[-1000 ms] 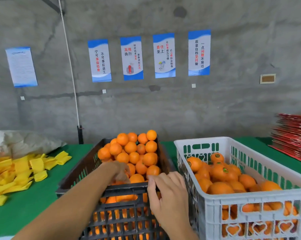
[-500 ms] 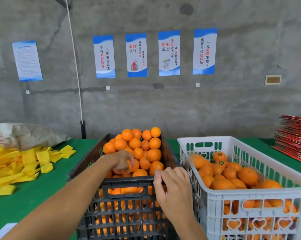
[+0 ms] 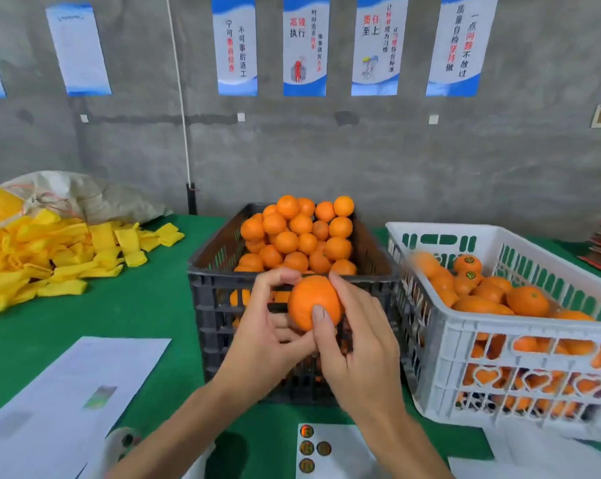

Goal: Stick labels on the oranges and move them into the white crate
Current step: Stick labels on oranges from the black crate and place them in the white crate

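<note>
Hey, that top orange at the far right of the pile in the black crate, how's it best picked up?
Take the orange from above, fingers spread around its upper half, a judgement only. It sits at the peak of the heap in the black crate with its top and right side clear, while neighbours press against it below and left, so a side approach would likely knock those loose.

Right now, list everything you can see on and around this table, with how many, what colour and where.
held orange: one, orange, in front of the black crate, between both hands
black crate: one, black, table centre, heaped with oranges
white crate: one, white, right of the black crate, partly filled with oranges, some labelled
label sheet: one, white with round stickers, near table edge
yellow sleeves: a pile, yellow, far left
sack: one, off-white, behind the pile
paper sheets: white, lower left
wall posters: blue and white, on the grey wall
table: green cover
left hand: holds the orange
right hand: thumb on the orange
</note>
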